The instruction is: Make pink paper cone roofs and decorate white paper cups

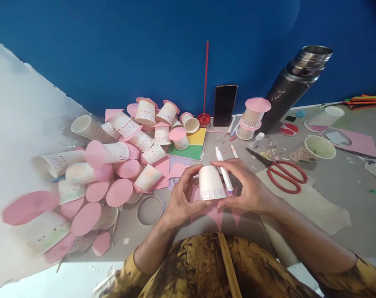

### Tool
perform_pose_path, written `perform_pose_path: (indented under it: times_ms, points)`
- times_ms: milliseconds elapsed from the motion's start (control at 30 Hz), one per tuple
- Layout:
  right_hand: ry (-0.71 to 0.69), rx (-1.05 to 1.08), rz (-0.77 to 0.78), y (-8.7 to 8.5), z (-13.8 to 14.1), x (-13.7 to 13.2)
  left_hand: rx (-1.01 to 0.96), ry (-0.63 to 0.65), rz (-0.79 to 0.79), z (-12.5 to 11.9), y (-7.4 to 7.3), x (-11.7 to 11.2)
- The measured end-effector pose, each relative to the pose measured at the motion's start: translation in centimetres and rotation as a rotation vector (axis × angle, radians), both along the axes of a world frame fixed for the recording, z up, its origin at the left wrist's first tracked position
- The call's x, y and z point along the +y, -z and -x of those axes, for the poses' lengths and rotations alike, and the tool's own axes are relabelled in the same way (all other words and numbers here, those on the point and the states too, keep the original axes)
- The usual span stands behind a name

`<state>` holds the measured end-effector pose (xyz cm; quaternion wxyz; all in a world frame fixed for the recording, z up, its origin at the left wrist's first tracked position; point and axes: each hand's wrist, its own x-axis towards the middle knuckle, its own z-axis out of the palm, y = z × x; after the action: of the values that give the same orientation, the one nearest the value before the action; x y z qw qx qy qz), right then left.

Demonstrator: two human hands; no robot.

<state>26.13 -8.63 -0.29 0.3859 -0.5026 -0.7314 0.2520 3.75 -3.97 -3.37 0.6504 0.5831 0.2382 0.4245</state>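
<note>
In the middle, my left hand [182,194] is closed on an upside-down white paper cup [209,180], thumb along its rim and fingers on its far side. A wavy purple line runs around the cup near its lower rim. My right hand [246,186] is closed around a white marker [224,169], its purple end pointing down beside the cup. The fingertips of this hand also reach the cup's right side. Beneath both hands lies cut pink paper [217,217] with pointed edges.
Several decorated cups with pink paper discs [119,192] are heaped at the left, near a stack of plain cups [90,128]. Red-handled scissors [285,176] lie at the right. Behind stand a phone [225,105] and a dark flask [287,93]. A tape ring [149,211] lies left.
</note>
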Motion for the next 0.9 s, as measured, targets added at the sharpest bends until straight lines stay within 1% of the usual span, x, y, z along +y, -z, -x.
perform_pose_path:
  times_ms: [33,100,167,267,333,367,500,567,600,667,733,767,833,900]
  points:
    - [0.000,0.005,0.014,0.1,0.0,0.0,0.013,-0.014,-0.036,0.1,0.0,-0.1]
    - [0.010,0.083,0.052,0.4,-0.1,0.1,0.012,-0.024,-0.056,0.2,-0.1,-0.2]
    - [0.027,0.259,0.101,0.8,-0.2,0.1,-0.016,0.003,-0.023,0.2,-0.2,-0.3]
    - [0.035,0.610,0.176,1.6,0.1,0.3,-0.063,0.089,0.060,-0.1,-0.4,-0.6]
    - [0.028,0.769,0.236,2.1,0.5,0.3,-0.091,0.106,0.113,-0.4,-0.5,-0.8]
    - [0.028,0.814,0.268,2.4,0.7,0.4,-0.100,0.099,0.138,-0.5,-0.5,-0.9]
    - [0.042,0.874,0.353,3.2,1.4,0.3,-0.119,0.039,0.179,-1.0,-0.8,-1.3]
    - [0.045,0.862,0.362,3.2,1.4,0.4,-0.092,0.013,0.146,-0.9,-1.2,-1.4]
    - [0.046,0.850,0.351,3.2,1.4,0.4,-0.053,-0.020,0.100,-0.8,-1.4,-1.3]
    - [0.076,0.820,0.303,2.9,1.1,0.6,0.080,-0.127,-0.045,-0.3,-1.7,-1.1]
    - [0.186,0.795,0.223,2.6,0.7,0.7,0.234,-0.239,-0.196,0.2,-1.8,-0.8]
    - [0.259,0.787,0.179,2.4,0.6,0.7,0.294,-0.273,-0.241,0.5,-1.7,-0.6]
    - [0.374,0.786,0.095,2.0,0.3,0.6,0.370,-0.293,-0.265,0.8,-1.5,-0.4]
    - [0.400,0.790,0.038,1.7,0.2,0.3,0.419,-0.294,-0.256,0.8,-1.2,-0.2]
